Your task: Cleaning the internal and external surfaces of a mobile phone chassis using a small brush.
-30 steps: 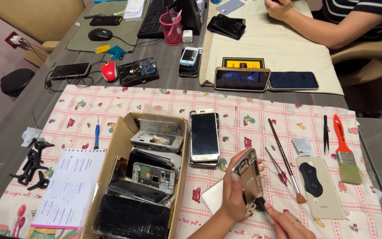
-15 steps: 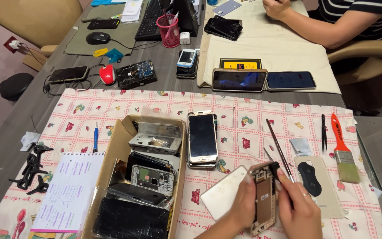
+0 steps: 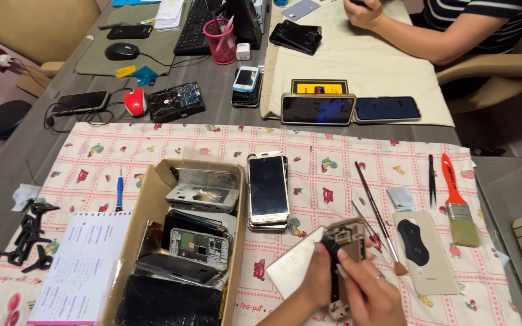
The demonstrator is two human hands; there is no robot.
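A brown cardboard box (image 3: 146, 223) sits left of a gold phone's dark screen (image 3: 267, 187).

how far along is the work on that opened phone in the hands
Done: the phone frame is already stripped of its back, and a white panel lies beside it. In hand: the left hand grips the frame while the right hand works its inside. Left: the stack of phones lies untouched, and the box holds loose frames.

Both hands cover the opened phone's (image 3: 344, 265) lower half — what the right hand (image 3: 373, 296) presses there is hidden; the cardboard box (image 3: 146, 211) runs off the bottom edge — cut short.
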